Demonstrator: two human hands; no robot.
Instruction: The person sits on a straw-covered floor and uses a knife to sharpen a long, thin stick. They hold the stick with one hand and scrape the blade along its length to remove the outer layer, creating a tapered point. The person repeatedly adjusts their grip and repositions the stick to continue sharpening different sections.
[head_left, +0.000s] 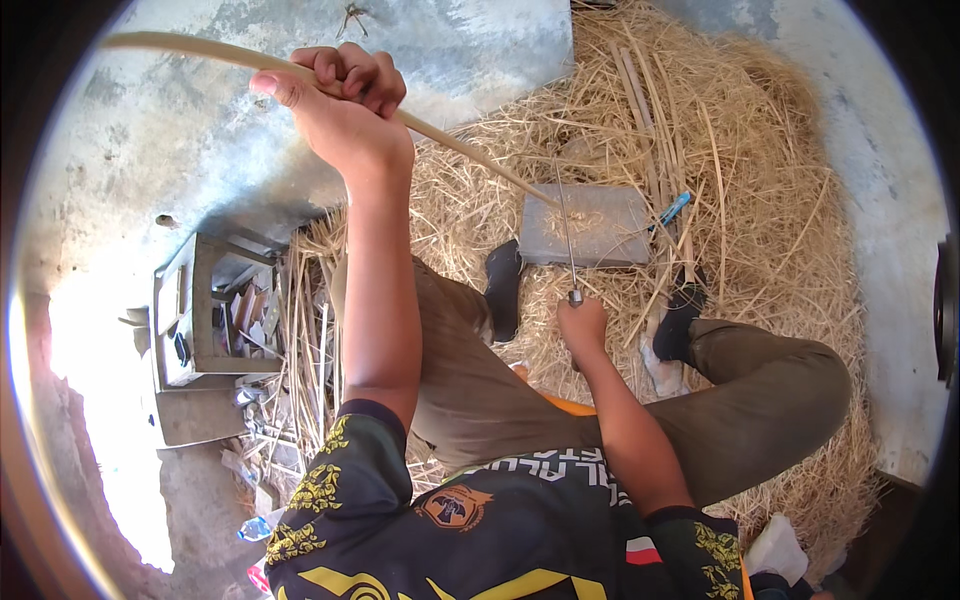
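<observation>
L hand (340, 95) raised, fisted; R hand (582, 325) fisted low.

A heap of straw shavings (760, 150) fills the upper right. A wooden box of oddments (205, 315) sits at left centre; a blue-handled tool (674, 209) lies right of centre on the straw.
</observation>
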